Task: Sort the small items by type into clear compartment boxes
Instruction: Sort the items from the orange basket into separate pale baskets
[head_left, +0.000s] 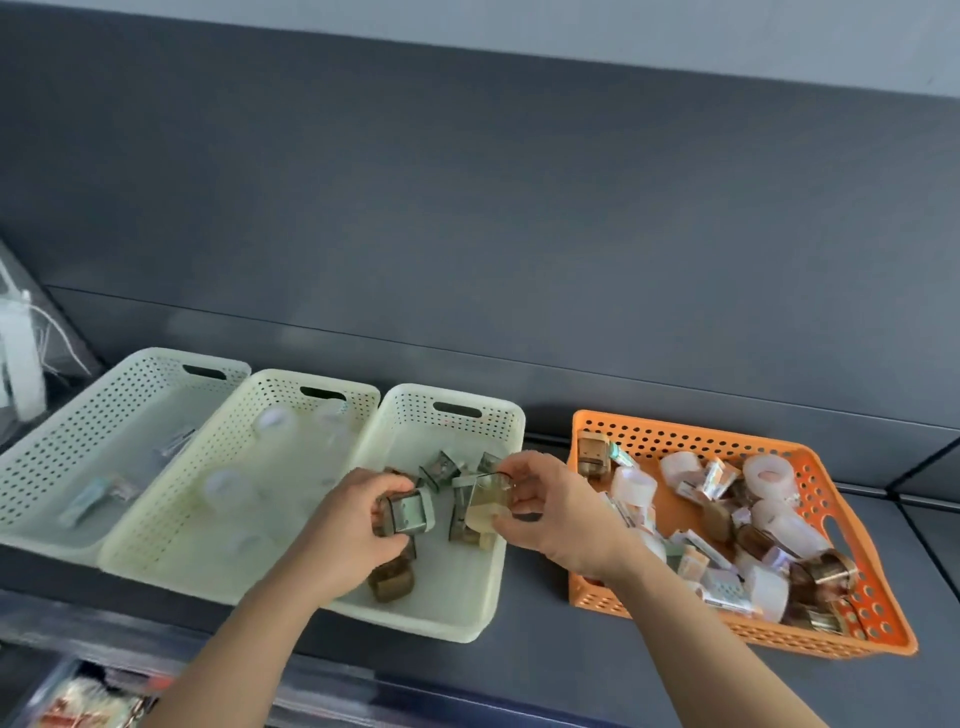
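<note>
I can read no text, label or number anywhere; the print on the small packets (722, 475) is blurred.

orange basket (675, 434) – pale, dotted baskets (452, 613)

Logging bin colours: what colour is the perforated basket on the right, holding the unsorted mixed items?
The basket is orange; the head view shows it best.

One wide-angle camera on the person's head looks forward and down, close over the desk (535, 613). The left hand (358, 519) and right hand (556, 512) sit low centre, and the dark wall (467, 182) fills the upper half.
</note>
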